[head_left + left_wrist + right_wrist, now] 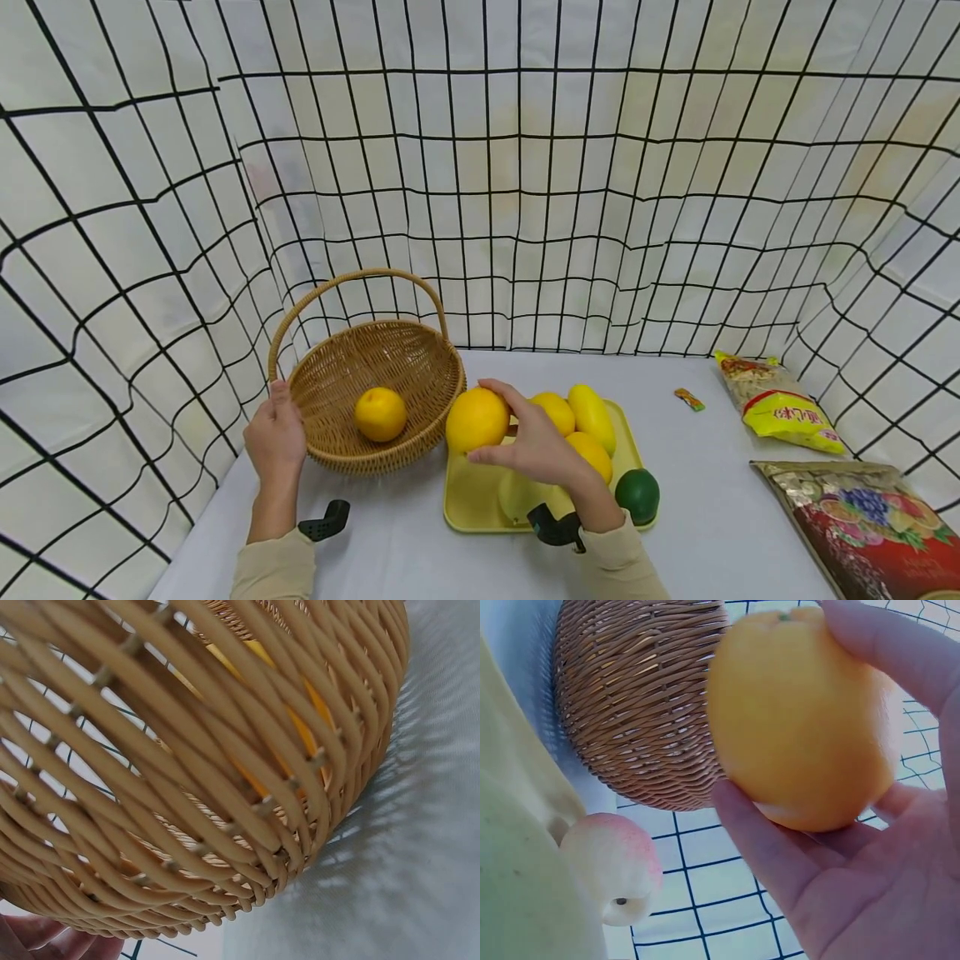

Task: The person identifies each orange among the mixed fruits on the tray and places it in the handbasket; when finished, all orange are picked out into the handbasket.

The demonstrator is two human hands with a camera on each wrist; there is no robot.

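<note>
Wicker basket (420,358), left of centre, gripped by left hand (276,429) | orange (476,419), below centre, held in right hand (534,440) | yellow tray (468,504), lower centre

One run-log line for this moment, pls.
left hand: grips basket side | right hand: holds orange, outside basket | in basket: second orange | on tray: more fruit
</note>
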